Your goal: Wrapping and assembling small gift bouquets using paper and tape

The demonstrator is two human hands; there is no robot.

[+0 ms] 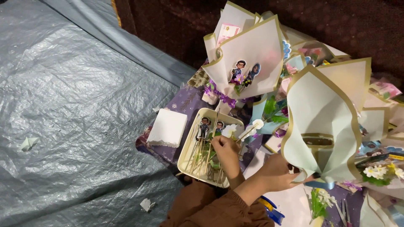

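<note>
While your left hand (225, 148) reaches into the cream tray (188, 148) with its fingers pinched on something among the wooden skewers (201, 162), what it pinches being too small to tell, your right hand (278, 172) grasps the narrow base of a pale green paper wrap (320, 113) edged in gold, held upright just right of the tray. Two cartoon figure cutouts (210, 126) stand at the tray's far end, a white foam block (167, 128) lies just left of it, and a finished paper bouquet (248, 59) rests beyond.

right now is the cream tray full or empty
Partly full: the cream tray holds wooden sticks and cartoon figure cutouts, with the left hand reaching in.
</note>
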